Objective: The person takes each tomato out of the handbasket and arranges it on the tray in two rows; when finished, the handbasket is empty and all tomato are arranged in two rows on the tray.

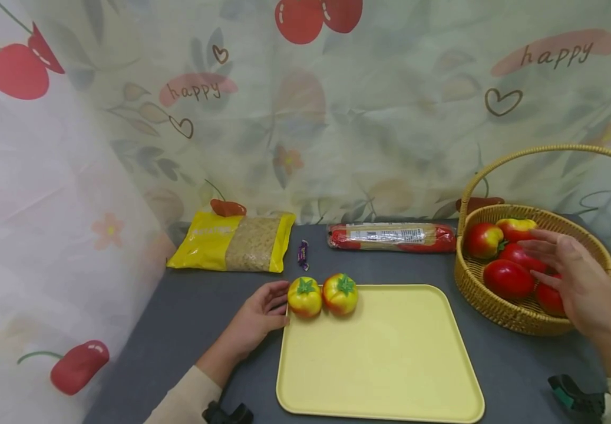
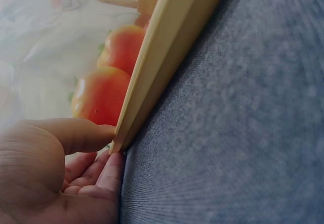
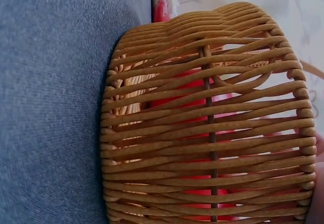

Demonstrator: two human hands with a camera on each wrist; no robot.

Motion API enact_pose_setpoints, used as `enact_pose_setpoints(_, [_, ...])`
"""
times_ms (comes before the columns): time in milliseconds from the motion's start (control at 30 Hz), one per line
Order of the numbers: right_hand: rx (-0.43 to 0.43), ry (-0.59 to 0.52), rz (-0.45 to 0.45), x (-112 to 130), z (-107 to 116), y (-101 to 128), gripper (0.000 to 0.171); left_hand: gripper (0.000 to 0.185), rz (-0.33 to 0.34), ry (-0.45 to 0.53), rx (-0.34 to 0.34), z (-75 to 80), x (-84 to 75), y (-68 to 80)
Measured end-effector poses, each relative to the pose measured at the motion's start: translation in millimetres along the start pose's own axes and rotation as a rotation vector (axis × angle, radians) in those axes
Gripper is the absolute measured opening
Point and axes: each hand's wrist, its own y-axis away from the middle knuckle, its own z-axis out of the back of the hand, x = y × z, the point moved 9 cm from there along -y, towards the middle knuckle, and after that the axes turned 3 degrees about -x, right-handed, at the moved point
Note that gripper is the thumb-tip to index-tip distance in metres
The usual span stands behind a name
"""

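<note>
My left hand (image 1: pixel 260 312) is at the back left corner of a pale yellow tray (image 1: pixel 379 359). In the left wrist view its thumb and fingertips pinch the tray's rim (image 2: pixel 147 77). Two yellow-red, tomato-like fruits with green leafy tops, a left one (image 1: pixel 304 297) and a right one (image 1: pixel 340 294), sit side by side along the tray's back edge. My right hand (image 1: pixel 586 282) hovers over a wicker basket (image 1: pixel 517 324), fingers extended and slightly spread, apparently holding nothing. Below it lie glossy red fruits (image 1: pixel 508 279) and a red-yellow fruit (image 1: pixel 481 240). The right wrist view mostly shows the basket's woven side (image 3: pixel 207 127).
A yellow bag of grains (image 1: pixel 236 241) lies at the back left. Beside it is a small purple-wrapped candy (image 1: pixel 303 255). A red-and-clear pack of noodles (image 1: pixel 392 237) lies behind the tray. The basket's tall handle (image 1: pixel 549 148) arches over it. A printed curtain (image 1: pixel 337 129) hangs behind.
</note>
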Motion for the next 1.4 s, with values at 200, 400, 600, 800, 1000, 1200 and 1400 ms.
enact_pose_setpoints(200, [0.073,0.255,-0.137,-9,-6,-8,0.037,0.073,-0.001,-0.004,-0.004,-0.1,-0.8,0.3])
enact_pose_setpoints(400, [0.203,0.271,-0.258,-17,-17,-11,0.067,0.073,-0.003,0.001,-0.002,-0.2,-0.9,0.0])
enact_pose_setpoints(600, [0.298,0.261,-0.333,-25,-26,-12,0.076,0.073,-0.001,0.003,-0.004,0.1,0.9,-0.9])
enact_pose_setpoints(800, [0.378,0.33,-0.317,-29,-33,-12,0.076,0.073,-0.008,0.001,0.001,-0.1,0.4,-0.9])
enact_pose_setpoints(1000, [0.441,0.41,-0.32,-31,-39,-9,0.076,0.073,-0.011,-0.004,0.0,0.1,-0.5,-0.4])
enact_pose_setpoints(1200, [0.393,0.405,-0.3,-31,-35,-9,0.076,0.073,-0.01,-0.005,0.003,0.0,-0.3,-0.2])
enact_pose_setpoints(1400, [0.341,0.447,-0.291,-30,-30,-11,0.079,0.073,-0.006,-0.006,0.002,0.4,0.2,-0.2])
